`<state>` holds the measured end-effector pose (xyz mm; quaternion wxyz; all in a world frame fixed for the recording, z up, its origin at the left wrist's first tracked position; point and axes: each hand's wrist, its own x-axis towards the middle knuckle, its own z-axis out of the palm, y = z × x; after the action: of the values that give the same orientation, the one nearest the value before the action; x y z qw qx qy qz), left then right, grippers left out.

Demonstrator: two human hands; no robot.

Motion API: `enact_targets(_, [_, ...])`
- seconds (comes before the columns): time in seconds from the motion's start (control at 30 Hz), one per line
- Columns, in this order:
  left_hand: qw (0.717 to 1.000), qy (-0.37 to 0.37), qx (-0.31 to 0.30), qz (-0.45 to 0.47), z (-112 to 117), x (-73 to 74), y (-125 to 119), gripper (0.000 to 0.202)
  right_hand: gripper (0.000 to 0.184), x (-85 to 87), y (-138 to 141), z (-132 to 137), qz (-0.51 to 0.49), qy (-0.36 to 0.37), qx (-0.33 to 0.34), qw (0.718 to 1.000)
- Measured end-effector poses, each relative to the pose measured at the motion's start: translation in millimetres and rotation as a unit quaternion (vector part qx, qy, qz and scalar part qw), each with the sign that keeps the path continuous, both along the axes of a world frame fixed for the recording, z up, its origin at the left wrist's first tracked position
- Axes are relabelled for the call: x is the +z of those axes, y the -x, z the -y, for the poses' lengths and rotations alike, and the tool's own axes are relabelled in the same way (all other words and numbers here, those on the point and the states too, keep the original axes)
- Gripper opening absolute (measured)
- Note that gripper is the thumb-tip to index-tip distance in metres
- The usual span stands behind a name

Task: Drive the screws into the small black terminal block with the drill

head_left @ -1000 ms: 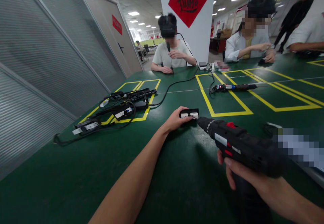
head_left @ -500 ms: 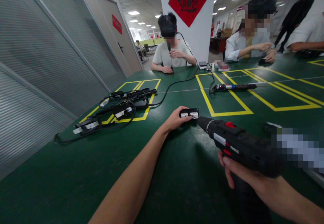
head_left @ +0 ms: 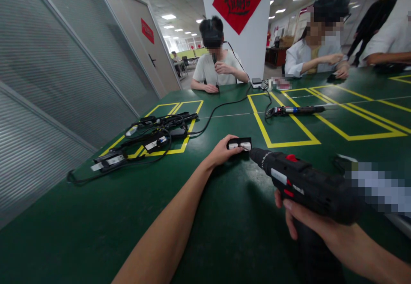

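My left hand (head_left: 224, 151) grips a small black block with white labels (head_left: 246, 145) on the green table, fingers behind it and thumb across its front. In my right hand (head_left: 308, 217) is a black cordless drill (head_left: 298, 183) with red buttons, the hand wrapped round its handle. The drill's chuck (head_left: 258, 156) points forward and left at the block. A thin bit reaches the block's labelled face near my thumb; whether it touches a screw there is too small to tell. The lower part of the drill's handle is in shadow.
Black power adapters with tangled cables (head_left: 154, 136) lie within yellow tape at the left. A pen-like tool with a cord (head_left: 295, 110) lies on the table (head_left: 224, 215) at the right. A person (head_left: 216, 61) sits opposite, holding a screwdriver; another person (head_left: 316, 57) works at the right.
Almost nothing differs. The view has shifted very slightly; both hands, the block and the drill keep their places.
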<state>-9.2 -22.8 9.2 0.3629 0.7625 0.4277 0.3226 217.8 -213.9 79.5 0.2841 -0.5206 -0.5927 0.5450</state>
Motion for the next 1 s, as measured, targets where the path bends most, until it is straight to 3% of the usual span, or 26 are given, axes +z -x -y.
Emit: enact_targets(1.0, [1.0,0.018,0.007,0.0,-0.9,2.1,-0.2,0.047,0.022,5.9,3.3,-1.3,-0.016,0.002,-0.017,1.0])
